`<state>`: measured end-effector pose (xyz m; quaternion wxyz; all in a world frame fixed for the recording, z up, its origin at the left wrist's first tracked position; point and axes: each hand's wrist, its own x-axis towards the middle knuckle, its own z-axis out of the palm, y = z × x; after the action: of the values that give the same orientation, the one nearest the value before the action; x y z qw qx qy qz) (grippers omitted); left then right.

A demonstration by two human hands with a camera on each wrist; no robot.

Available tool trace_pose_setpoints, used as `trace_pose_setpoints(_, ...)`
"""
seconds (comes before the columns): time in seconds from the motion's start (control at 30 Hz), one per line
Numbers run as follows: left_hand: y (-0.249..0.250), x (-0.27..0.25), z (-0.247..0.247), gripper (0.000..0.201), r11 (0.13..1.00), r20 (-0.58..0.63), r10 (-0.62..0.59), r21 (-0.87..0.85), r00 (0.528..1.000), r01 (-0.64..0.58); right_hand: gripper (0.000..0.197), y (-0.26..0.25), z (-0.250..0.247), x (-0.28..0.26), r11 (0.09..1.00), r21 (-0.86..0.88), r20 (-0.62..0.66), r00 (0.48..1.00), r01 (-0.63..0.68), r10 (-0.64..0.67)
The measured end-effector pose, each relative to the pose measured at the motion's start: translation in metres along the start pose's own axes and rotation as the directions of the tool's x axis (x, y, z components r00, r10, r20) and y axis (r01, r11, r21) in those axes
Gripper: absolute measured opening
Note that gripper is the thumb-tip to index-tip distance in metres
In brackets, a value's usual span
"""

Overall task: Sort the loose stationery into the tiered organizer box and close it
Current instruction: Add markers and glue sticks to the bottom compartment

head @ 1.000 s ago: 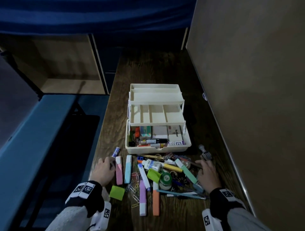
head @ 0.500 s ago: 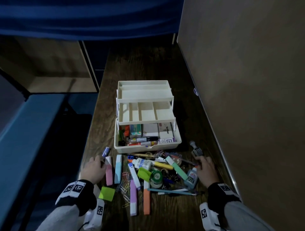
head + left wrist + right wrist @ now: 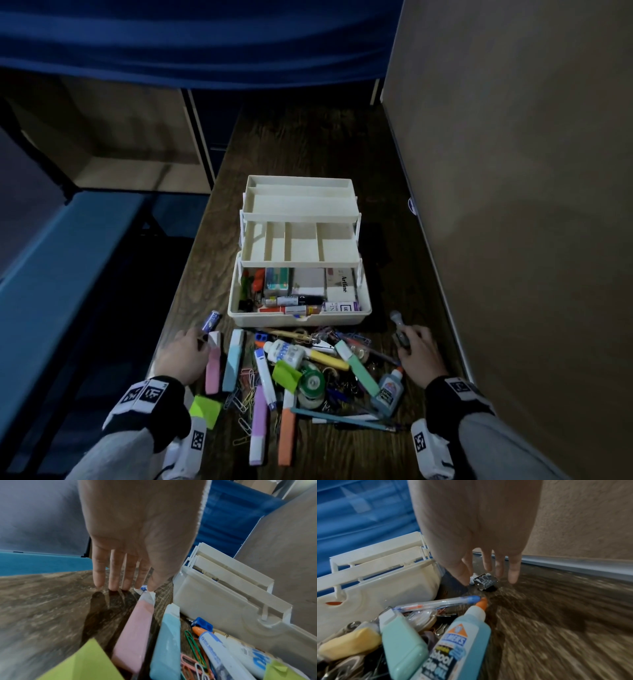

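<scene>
The cream tiered organizer box [image 3: 298, 319] stands open in the middle of the wooden table, its two upper trays bare and its bottom holding small boxes and markers. In front of it lies a pile of loose stationery. My left hand [image 3: 197, 342] sits at the pile's left with fingers straight, tips on the table [image 3: 123, 586]. Its thumb touches the white cap of a pink highlighter [image 3: 135, 632]. My right hand [image 3: 411, 339] is at the pile's right, with straight fingers [image 3: 512, 574] spread over a small metal stamp [image 3: 485, 582], holding nothing.
The pile has a blue highlighter [image 3: 233, 363], a white glue bottle [image 3: 286, 353], a tape roll [image 3: 311, 380], a blue glue bottle [image 3: 387, 390], green sticky notes [image 3: 205, 409] and several paper clips [image 3: 245, 394]. A tan wall [image 3: 513, 205] borders the table on the right.
The head view has swung slightly. My right hand has shifted off the blue glue bottle towards the stamp. The left hand stays beside the pink highlighter.
</scene>
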<state>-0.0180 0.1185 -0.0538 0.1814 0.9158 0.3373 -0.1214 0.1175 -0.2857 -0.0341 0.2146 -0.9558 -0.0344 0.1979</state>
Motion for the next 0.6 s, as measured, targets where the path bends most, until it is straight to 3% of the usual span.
trace_pose_setpoints(0.13, 0.0, 0.005, -0.006, 0.033, 1.0, 0.015, 0.004, -0.005, 1.0, -0.004, 0.041, -0.003, 0.002, 0.005, 0.999, -0.026, 0.054, 0.998, -0.023, 0.024)
trace_pose_setpoints(0.37, 0.004, 0.004, 0.001, 0.027, 0.998, 0.067, 0.05, -0.044, 0.996, -0.047, 0.028, -0.001, 0.011, 0.007, 0.999, 0.001, -0.001, 0.999, -0.041, 0.041)
trace_pose_setpoints(0.6, 0.007, 0.002, 0.011, 0.049, 0.985, 0.117, 0.09, -0.157, 0.989, -0.071, 0.031, 0.014, 0.016, -0.007, 0.997, 0.045, 0.008, 0.998, -0.064, 0.064)
